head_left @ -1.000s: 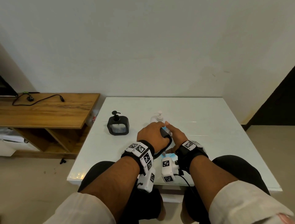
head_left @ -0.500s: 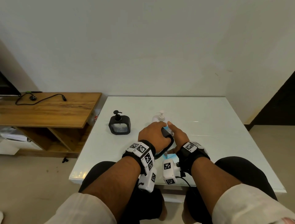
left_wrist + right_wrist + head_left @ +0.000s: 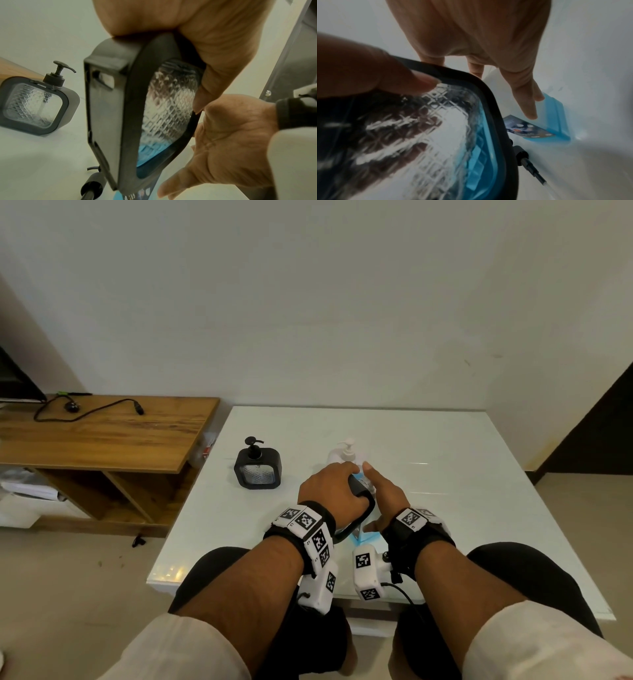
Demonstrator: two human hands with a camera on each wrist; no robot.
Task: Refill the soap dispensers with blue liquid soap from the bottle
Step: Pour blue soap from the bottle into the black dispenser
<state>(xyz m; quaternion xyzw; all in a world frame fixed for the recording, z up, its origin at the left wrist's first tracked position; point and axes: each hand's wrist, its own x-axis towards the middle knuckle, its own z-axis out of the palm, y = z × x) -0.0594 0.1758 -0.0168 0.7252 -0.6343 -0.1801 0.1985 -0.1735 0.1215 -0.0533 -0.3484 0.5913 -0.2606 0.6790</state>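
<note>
While gripped, dispenser (image 3: 137, 108) inside left fingers (image 3: 214, 47)

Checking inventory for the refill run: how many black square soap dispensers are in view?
2. One black dispenser stands on the white table, left of the hands, pump on. The other dispenser is gripped in the left hand, a little blue soap inside. None seem hidden.

A plain pale wall (image 3: 308, 302) rises beyond the hands. Left of them stands a wooden bench (image 3: 102, 436) with a black cable (image 3: 89, 410) lying on top. The beige floor (image 3: 68, 594) spreads below; far right, perhaps a dark doorway (image 3: 603, 433).
</note>
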